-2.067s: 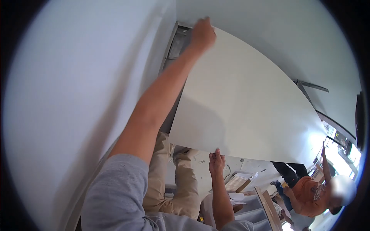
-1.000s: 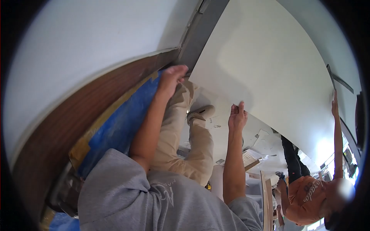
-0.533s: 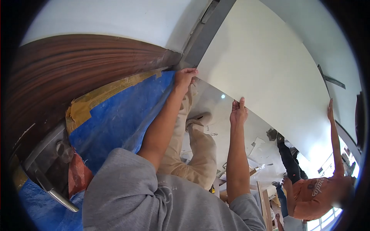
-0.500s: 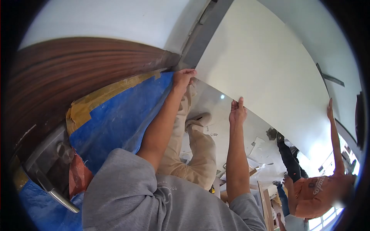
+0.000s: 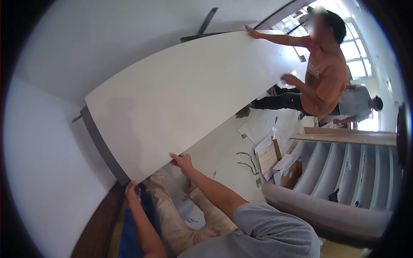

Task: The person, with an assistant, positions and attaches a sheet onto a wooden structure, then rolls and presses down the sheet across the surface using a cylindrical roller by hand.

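Note:
A large white panel stretches across the view, leaning along the wall. My left hand grips its lower near corner, by the end of a dark grey strip. Farther along the bottom edge, my right hand holds the panel, thumb on the white face and the other fingers mostly hidden. At the far end a co-worker in an orange shirt has one hand on the top edge. That person's other hand is near the lower edge.
Behind my left arm are dark wood boarding and blue sheeting. Floor debris includes cables and an open cardboard box. A ribbed grey structure stands at right. Another person in grey is farther back.
My view has swung toward the right, bringing the co-worker, the second person and the ribbed structure more into sight. Both my hands still hold the panel's lower edge.

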The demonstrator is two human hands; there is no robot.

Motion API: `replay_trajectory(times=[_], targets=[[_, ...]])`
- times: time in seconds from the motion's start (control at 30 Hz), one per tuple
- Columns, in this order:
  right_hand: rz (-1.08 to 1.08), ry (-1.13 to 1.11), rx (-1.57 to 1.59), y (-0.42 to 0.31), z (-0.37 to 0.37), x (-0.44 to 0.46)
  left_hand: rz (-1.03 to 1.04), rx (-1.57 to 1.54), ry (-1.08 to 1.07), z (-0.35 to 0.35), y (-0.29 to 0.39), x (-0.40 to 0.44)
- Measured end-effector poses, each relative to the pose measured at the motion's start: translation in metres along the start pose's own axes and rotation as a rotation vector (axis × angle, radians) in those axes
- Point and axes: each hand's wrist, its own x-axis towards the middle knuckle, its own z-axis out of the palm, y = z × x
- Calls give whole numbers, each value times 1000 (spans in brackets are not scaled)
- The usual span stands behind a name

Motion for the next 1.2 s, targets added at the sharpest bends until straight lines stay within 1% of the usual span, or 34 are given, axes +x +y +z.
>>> replay_trajectory(times=[0.07, 0.37, 0.47, 0.57, 0.67, 0.77, 0.87, 0.97, 1.2], targets=[[-6, -41, 25, 2, 0, 0, -16, 23, 2, -2, 1, 2], [41, -20, -61, 2, -1, 3, -68, 98, 14, -5, 6, 3], [45, -25, -42, 1, 0, 2, -89, 116, 17, -6, 8, 4], [30, -20, -120, -3, 0, 0, -99, 124, 18, -4, 12, 1], [81, -24, -388, -11, -2, -3, -117, 140, 25, -3, 14, -2], [73, -107, -342, 3, -4, -2, -135, 153, 26, -3, 17, -1], [62, -79, -217, 18, -2, -1, -148, 164, 43, -2, 19, -3], [77, -137, -213, 24, -2, -3, -155, 177, 56, 1, 21, -4], [94, -288, -489, 19, -5, -23, -168, 173, 57, 2, 20, -7]])
